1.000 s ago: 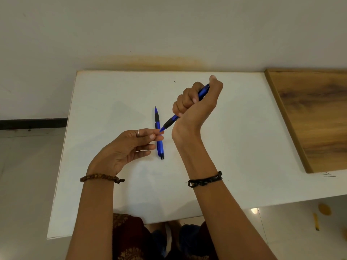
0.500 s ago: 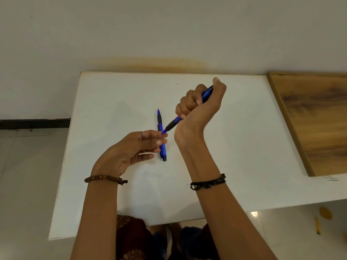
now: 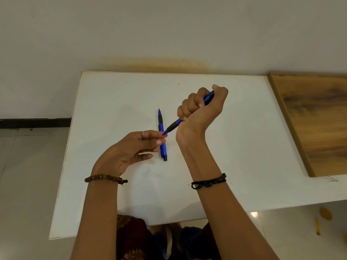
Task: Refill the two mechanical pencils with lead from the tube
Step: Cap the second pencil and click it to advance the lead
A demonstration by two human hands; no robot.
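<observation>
From the head camera: the right hand (image 3: 201,109) is curled in a fist around a blue pencil (image 3: 173,125), thumb on its top end (tip pointing down-left). The left hand (image 3: 131,149) holds its thumb and fingertips together right at that tip. A second pencil (image 3: 163,147) lies flat on the white table (image 3: 244,137), partly behind the left fingertips.

Soft even light, faint shadows, wide-angle bowing.

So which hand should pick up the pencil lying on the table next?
Left hand: it hovers over the lying pencil, fingers loose. The right hand grips the other pencil.
</observation>
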